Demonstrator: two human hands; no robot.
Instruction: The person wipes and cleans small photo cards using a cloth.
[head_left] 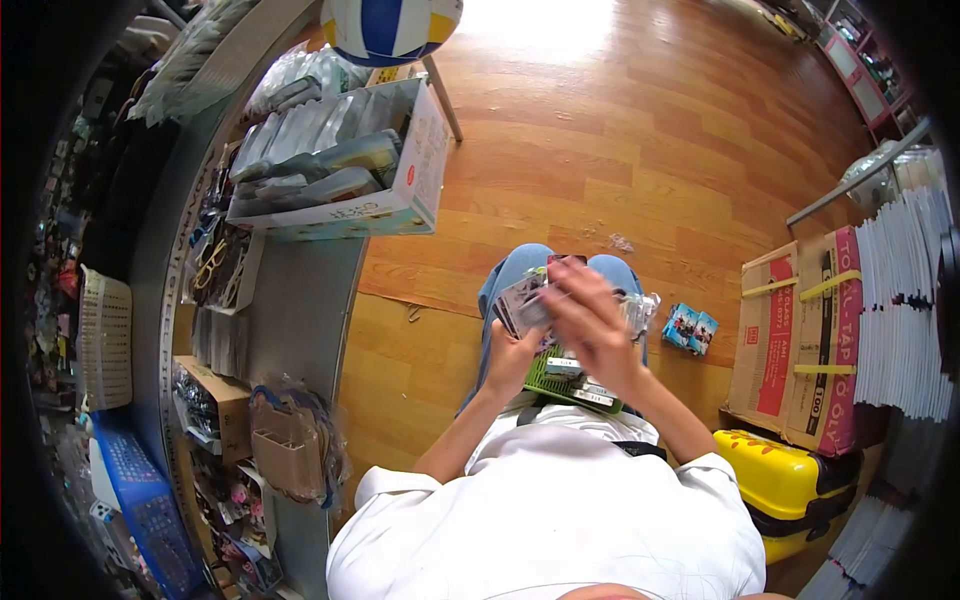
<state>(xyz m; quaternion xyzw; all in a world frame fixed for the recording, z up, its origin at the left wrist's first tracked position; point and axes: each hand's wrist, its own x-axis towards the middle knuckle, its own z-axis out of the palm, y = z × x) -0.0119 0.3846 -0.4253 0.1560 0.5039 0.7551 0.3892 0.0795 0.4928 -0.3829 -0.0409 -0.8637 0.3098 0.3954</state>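
Observation:
Above my lap, my left hand (515, 350) is wrapped round a small stack of cards or flat packets (521, 302), which are grey and dark. My right hand (595, 322) is over the stack's right side, blurred by motion, so what its fingers hold cannot be made out. Under both hands, a green basket (545, 374) rests on my lap with small boxed items (580, 383) in it. Clear plastic packets (638, 312) lie at the basket's right side, near my knee.
Left, a metal shelf (300, 300) bears a white box of plastic-wrapped packs (430, 160). A ball (392, 28) is at the top. Blue picture packs (689, 330) lie on the floor. Cardboard boxes (765, 335) and a yellow case (765, 470) stand right.

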